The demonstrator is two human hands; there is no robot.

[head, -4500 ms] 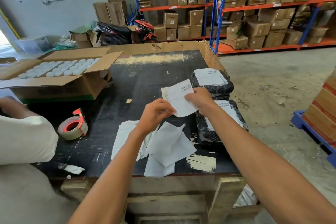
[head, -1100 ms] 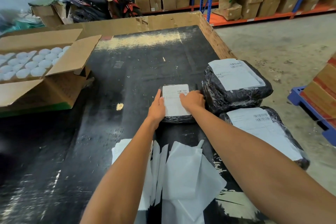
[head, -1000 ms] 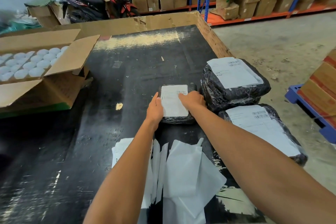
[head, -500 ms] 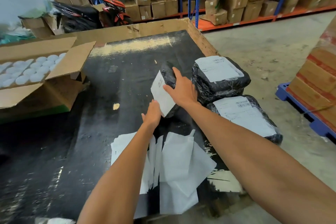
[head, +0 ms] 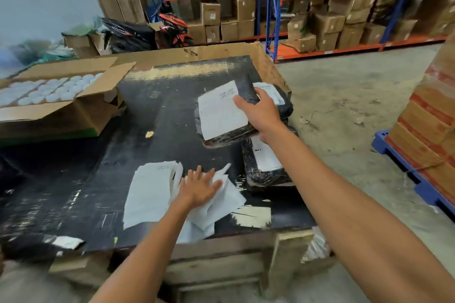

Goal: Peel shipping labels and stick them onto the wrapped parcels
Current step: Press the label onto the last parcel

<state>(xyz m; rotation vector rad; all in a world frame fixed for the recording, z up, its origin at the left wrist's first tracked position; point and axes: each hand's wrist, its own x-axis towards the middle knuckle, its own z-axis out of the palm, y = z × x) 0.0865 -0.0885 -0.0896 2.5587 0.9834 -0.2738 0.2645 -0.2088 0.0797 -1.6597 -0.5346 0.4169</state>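
right hand (head: 261,113) fingers grip labelled parcel (head: 221,115) aloft | left hand (head: 199,187) flat on label sheets (head: 150,192)

Glossy black plastic parcel (head: 229,136), paper label (head: 220,112)

A: Lighting? 
B: Even, diffuse indoor light, fairly bright. Soft shadows only. Pale sheen streaks on the black surface (head: 172,115), far end and near left.
A: Sharpness? 
B: Centre fair. Motion blur smears the left edge and bottom corners. Wide-angle bend on the shelving (head: 273,7); forearms stretched near the frame bottom.
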